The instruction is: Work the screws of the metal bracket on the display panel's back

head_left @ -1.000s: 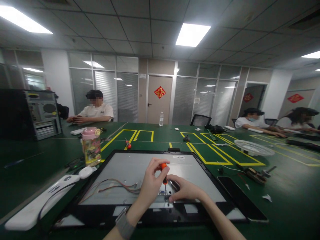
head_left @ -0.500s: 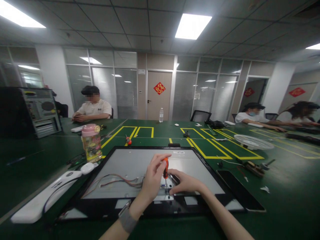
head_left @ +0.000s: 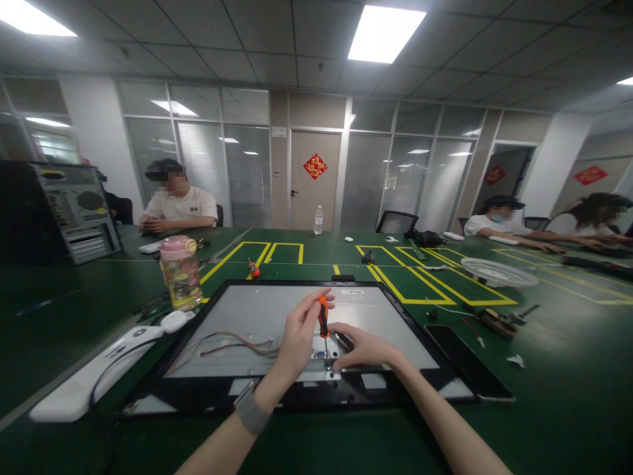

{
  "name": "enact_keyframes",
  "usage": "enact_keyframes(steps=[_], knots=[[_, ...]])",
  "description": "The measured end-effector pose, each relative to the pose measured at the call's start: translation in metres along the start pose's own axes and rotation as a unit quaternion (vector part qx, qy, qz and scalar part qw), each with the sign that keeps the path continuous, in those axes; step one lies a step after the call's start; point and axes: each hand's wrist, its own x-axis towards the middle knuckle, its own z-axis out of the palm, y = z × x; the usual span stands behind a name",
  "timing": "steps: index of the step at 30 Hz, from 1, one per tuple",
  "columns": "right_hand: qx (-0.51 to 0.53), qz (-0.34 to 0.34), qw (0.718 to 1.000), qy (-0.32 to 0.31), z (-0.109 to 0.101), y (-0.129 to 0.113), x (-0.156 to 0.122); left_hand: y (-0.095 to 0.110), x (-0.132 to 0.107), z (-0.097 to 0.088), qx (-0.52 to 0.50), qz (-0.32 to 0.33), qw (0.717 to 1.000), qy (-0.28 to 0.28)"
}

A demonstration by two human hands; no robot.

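my head camera faces a green worktable (head_left: 568, 349) marked with yellow outlines. a computer tower (head_left: 82, 218) stands upright at the left. a black-framed display panel (head_left: 257, 307) lies flat directly ahead of me, grey surface up. a white power strip (head_left: 93, 376) lies to the left of the panel; a black, glossy-faced slab (head_left: 469, 363) lies along its right edge. a pink-lidded drinking bottle (head_left: 179, 274) stands beyond the strip.

my left hand (head_left: 299, 330) is over the panel, fingers closed around the handle of a screwdriver. my right hand (head_left: 359, 344) is just beside it, half open, thumb and index finger apart with a dark part between them; i cannot tell whether it grips that part. a wire bundle (head_left: 237, 342) lies on the panel to the left. the screwdriver (head_left: 323, 318), orange and black, is near upright, blade down at the panel's lower middle.
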Motion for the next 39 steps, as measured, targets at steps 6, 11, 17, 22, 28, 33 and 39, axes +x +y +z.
enact_keyframes(steps=[6,11,17,22,28,33,39], knots=[[-0.006,-0.01,1.0,-0.01,-0.002,0.0,0.001,-0.003,0.001,0.001,0.032,0.025,0.999,0.016],[-0.018,0.024,0.999,-0.012,-0.002,0.0,0.0,-0.001,0.002,-0.001,0.017,0.018,1.0,0.012],[-0.021,0.035,0.999,-0.019,-0.001,0.004,-0.001,0.001,0.004,-0.002,0.02,0.018,1.0,0.009],[-0.055,0.055,0.996,-0.052,-0.002,-0.005,-0.001,-0.004,0.006,-0.004,0.063,0.048,0.996,0.042],[-0.089,0.042,0.992,-0.078,-0.003,-0.007,0.002,-0.004,0.004,-0.004,0.005,0.008,1.0,-0.011],[-0.099,0.027,0.992,-0.073,-0.002,0.002,0.004,-0.003,0.006,-0.004,0.033,0.034,0.999,-0.001],[-0.104,0.033,0.991,-0.075,-0.002,-0.003,0.004,-0.003,0.008,-0.005,0.022,0.019,1.0,0.007]])
